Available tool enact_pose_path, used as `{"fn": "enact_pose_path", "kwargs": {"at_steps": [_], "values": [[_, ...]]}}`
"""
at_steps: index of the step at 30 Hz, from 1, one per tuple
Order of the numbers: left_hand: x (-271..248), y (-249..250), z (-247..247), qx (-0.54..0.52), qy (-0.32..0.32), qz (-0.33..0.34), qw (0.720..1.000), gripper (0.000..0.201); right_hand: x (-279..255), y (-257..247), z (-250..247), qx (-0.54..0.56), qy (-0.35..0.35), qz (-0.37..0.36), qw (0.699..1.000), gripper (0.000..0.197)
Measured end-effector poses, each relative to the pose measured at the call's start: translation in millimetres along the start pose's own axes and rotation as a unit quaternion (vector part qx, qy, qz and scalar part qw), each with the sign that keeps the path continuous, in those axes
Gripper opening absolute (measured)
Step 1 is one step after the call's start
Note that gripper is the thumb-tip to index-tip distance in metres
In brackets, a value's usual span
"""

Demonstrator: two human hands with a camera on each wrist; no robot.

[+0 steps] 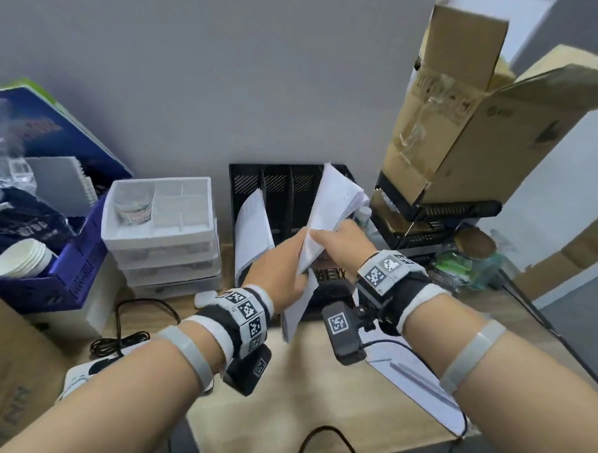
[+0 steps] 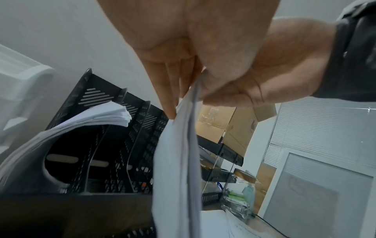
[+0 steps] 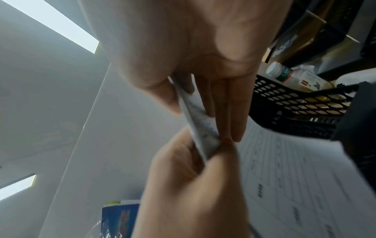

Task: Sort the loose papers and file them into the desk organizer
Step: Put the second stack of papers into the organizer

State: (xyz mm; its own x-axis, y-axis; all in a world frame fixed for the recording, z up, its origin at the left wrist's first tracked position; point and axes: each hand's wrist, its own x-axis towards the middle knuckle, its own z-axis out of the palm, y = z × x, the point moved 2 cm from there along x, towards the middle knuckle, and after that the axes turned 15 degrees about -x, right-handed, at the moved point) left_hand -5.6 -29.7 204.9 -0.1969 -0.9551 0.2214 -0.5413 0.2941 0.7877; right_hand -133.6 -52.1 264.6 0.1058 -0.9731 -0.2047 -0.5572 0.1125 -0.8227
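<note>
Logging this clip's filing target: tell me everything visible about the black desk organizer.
The black desk organizer is perforated, plastic-looking, with upright dividers forming slots open toward the person. It stands on the wooden desk at the wall, beside white drawers. A curled paper stack fills its leftmost slot; the middle slots look empty. Both hands hold more papers before it.

Counts on the worktop (image 1: 317, 398)

Two hands; one black desk organizer (image 1: 282, 181); two paper bundles, one filed (image 1: 253, 227), one held (image 1: 336, 207); one white drawer unit (image 1: 163, 234); one blue crate (image 1: 80, 268).
</note>
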Motion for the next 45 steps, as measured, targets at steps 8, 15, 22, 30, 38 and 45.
{"fn": "enact_pose_path", "kwargs": {"at_steps": [8,15,22,30,38,45], "values": [[0.5,-49.3,27.7,-0.051,-0.087,-0.119,0.988,0.140,15.3,-1.0,-33.4,-0.054,0.037,-0.030,0.997,0.031],[20.9,-81.9,15.3,0.072,-0.009,-0.191,0.979,0.101,50.0,9.7,-45.1,-0.097,-0.026,-0.064,0.993,0.027],[36.4,-98.2,-0.1,0.066,0.037,-0.245,0.967,0.092,107.7,8.5,-34.1,-0.073,-0.027,-0.060,0.995,0.030],[58.9,-97.4,19.6,-0.027,-0.069,-0.235,0.969,0.094,142.8,-5.3,-41.1,-0.087,0.035,-0.079,0.992,0.026],[77.2,-105.2,37.1,-0.114,-0.032,-0.242,0.963,0.130,158.9,5.2,-13.0,-0.035,0.056,-0.058,0.996,0.028],[91.9,-114.5,36.1,-0.116,0.070,-0.242,0.961,0.097,163.3,15.0,25.8,0.060,0.023,-0.032,0.997,0.024]]}}
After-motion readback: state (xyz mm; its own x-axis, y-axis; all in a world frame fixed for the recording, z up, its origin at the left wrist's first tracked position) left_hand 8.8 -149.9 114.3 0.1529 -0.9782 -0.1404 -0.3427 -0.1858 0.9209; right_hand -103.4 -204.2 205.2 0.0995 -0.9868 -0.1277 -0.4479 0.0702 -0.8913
